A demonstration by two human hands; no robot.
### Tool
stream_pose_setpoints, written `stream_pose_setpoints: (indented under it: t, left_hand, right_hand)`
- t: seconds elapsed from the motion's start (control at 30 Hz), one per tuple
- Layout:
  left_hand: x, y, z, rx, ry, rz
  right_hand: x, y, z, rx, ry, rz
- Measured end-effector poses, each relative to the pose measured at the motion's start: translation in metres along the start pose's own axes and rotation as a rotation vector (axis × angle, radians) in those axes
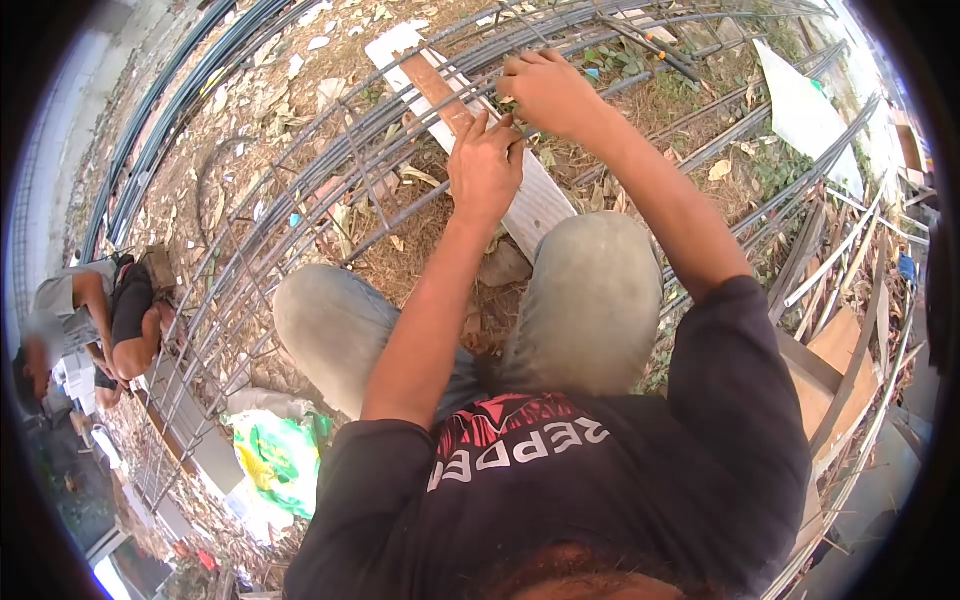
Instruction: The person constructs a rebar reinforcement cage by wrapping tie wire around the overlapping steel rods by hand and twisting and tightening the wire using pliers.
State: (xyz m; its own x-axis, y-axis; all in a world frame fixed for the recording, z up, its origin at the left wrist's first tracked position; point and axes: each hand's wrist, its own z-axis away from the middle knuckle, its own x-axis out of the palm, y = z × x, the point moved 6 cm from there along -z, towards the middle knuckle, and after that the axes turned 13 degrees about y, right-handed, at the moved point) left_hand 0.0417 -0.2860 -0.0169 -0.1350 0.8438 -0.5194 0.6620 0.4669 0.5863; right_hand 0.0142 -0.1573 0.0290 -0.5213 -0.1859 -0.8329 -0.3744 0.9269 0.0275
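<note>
Muted greys and browns, some bright accents
Grey rods (pixel 478 75), reddish-brown strip (pixel 430 83) against a whitish board (pixel 545 205); near left, a green, yellow and white bag (pixel 280 452); black shirt (pixel 620 500) (white lettering, red print).

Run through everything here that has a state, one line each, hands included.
Left hand: fingers bent, at the bars; grip unclear.
Right hand: fingers curled, at the bars; grip unclear.
Metal bars: bunched, crossing over the white board.
White board: lying down, partly covered.
White sheet: spread out, not rolled.
Green and yellow plastic: crumpled.
</note>
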Motion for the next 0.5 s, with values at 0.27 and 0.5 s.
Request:
stream_pose_setpoints:
  t: [0.27, 0.5]
  left_hand:
    - [0.002, -0.003, 0.002, -0.003, 0.019, 0.006]
    - [-0.002, -0.001, 0.001, -0.028, 0.008, 0.014]
  right_hand:
    - [-0.003, -0.025, 0.158, 0.469, 0.051, -0.173]
    - [0.043, -0.005, 0.119, 0.258, -0.026, -0.023]
